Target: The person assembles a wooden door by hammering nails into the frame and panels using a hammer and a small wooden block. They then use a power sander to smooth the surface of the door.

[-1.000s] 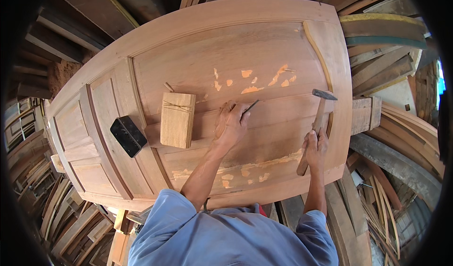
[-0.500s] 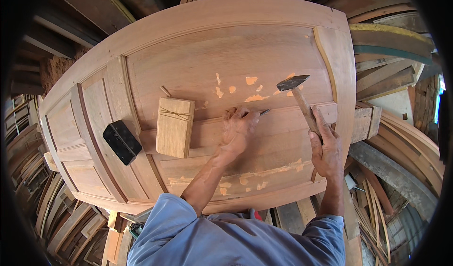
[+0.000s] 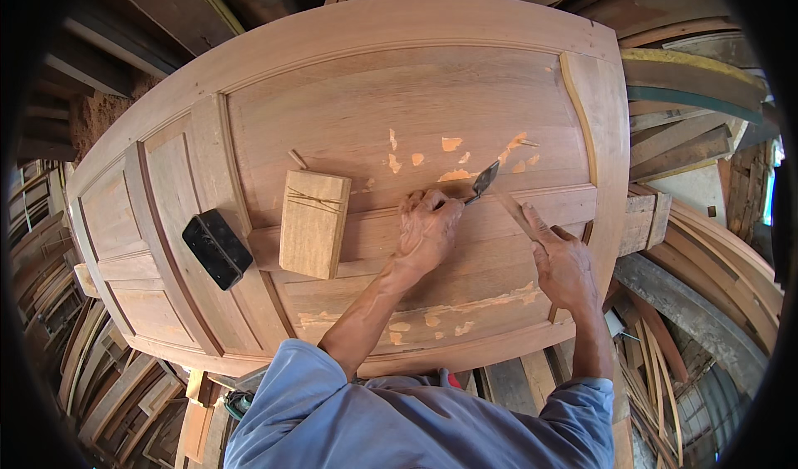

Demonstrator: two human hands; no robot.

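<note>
Left grip (image 3: 428, 229) clenched round chisel (image 3: 485, 180), right grip (image 3: 564, 263) round hammer handle (image 3: 517, 214), above wooden door (image 3: 399, 95).

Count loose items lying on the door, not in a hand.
2: a wooden block left of the left hand, and a black block further left. Arms might hide more.

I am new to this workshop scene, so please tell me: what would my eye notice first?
A large panelled wooden door fills the middle, lying flat. At its centre the left hand holds a small chisel beside pale filler patches, and the right hand grips a hammer handle. A wooden block and a black block lie left.
</note>
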